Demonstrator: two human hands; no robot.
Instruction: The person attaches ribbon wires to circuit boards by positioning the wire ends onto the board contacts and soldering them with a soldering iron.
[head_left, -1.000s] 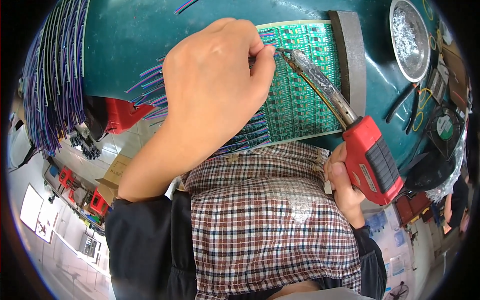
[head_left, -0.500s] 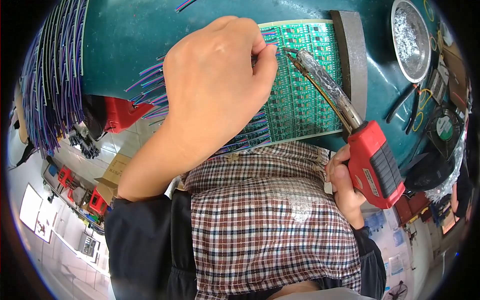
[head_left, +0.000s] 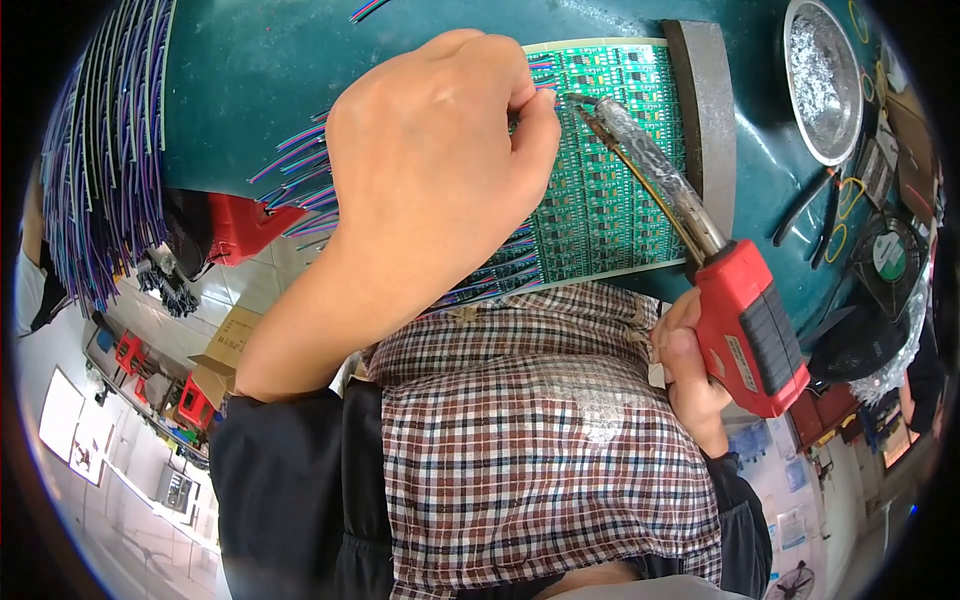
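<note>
Closest to us is a checked woven apron, marked by a pale, dusty patch, with smooth black sleeves at its sides. Our right grip is clenched on a soldering gun: red shell, ribbed black panel, a scuffed metal barrel and a thin, dark tip. Beyond the apron's edge, a flat green circuit panel, densely patterned with small dark components, lies on the glossy teal counter. Our left grip rests over its left side, thumb and finger pinched on thin, coloured wires — mostly hidden by the hand, their tails fanning out leftward. The gun's tip sits just right of the pinch, apart from it; we cannot tell whether it touches the panel. Along the panel's right edge stands a dull grey bar — and farther right, a round metal bowl holding silvery bits.
</note>
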